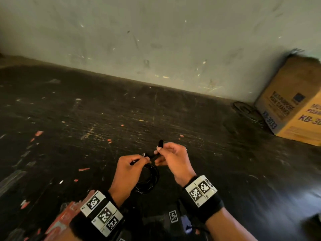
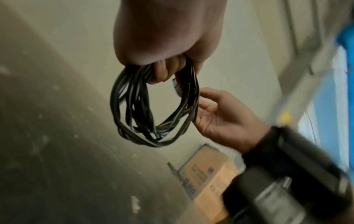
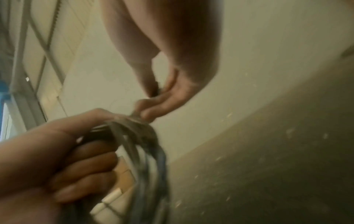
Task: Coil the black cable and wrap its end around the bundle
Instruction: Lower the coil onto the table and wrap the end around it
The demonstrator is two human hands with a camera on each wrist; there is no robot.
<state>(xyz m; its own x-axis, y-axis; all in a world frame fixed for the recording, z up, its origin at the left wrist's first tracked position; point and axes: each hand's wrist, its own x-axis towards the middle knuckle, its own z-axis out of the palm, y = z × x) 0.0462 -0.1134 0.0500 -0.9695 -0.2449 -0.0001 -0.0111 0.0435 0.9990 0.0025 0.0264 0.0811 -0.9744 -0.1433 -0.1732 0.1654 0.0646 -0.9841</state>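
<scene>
The black cable is wound into a coil [image 1: 151,179] of several loops that hangs above the dark floor. My left hand [image 1: 143,159] grips the top of the coil [image 2: 153,109], with the fingers curled through the loops. My right hand [image 1: 159,150] sits just right of it and pinches the cable's free end [image 1: 160,144] between thumb and fingers. A short stretch of cable runs from that pinch to the bundle. In the right wrist view the right hand [image 3: 153,97] holds the end close above the left hand [image 3: 63,159] and the coil [image 3: 149,159].
A cardboard box [image 1: 293,105] stands at the right against the pale wall [image 1: 156,40]. Another dark coil of wire [image 1: 243,108] lies on the floor beside it. The scratched black floor [image 1: 86,127] carries red paint flakes. Dark gear with a marker tag [image 1: 173,216] lies between my forearms.
</scene>
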